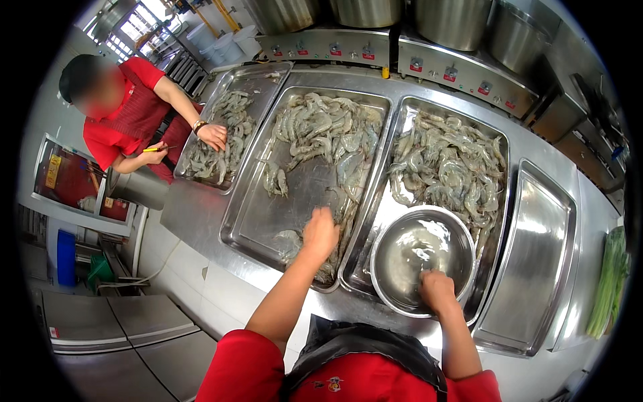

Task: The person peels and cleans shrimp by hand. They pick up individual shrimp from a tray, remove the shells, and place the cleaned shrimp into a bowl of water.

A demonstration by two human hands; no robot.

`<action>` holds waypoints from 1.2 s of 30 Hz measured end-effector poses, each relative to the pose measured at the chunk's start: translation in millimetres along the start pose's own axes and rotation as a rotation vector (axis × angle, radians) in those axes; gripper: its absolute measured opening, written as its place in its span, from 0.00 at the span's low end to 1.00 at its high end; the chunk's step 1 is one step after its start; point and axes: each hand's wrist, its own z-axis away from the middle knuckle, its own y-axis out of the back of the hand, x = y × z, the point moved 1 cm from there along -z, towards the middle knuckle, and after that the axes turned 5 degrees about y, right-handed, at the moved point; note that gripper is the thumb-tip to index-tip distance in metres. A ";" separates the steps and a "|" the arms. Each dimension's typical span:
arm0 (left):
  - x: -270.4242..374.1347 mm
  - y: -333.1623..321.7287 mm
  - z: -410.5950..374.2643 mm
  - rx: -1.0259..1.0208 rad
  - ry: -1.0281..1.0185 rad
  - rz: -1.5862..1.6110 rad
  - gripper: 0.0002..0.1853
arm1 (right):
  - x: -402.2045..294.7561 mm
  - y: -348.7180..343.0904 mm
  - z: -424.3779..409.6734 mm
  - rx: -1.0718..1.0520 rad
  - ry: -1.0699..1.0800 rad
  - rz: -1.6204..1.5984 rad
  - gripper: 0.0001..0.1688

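My left hand [320, 233] is over the lower right part of the middle steel tray [244, 221], beside raw shrimp [314, 120]; its fingertips are bent, and what they hold, if anything, is hidden. My right hand [437, 289] reaches into a round steel bowl [380, 296] of clear liquid, its fingers partly under the surface. The bowl rests on the near end of another steel tray [502, 171], whose far part is heaped with raw shrimp [452, 161].
A co-worker [135, 115] at the left holds a yellow-handled tool [154, 149] and touches shrimp in a third tray [274, 75]. An unfilled steel tray [532, 261] lies at the right, near green vegetables [609, 286]. Large pots [452, 22] stand beyond the counter [196, 216].
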 end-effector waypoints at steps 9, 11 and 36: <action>-26.6 28.8 16.0 -0.354 0.296 0.958 0.12 | -35.5 27.0 1.7 0.297 0.110 -0.277 0.07; -4.0 47.6 30.5 -0.477 0.236 1.209 0.07 | -42.9 34.4 0.1 0.387 0.238 -0.391 0.14; 87.3 56.8 125.3 -0.113 -0.932 0.182 0.11 | -68.5 52.7 56.7 0.644 0.421 -0.608 0.16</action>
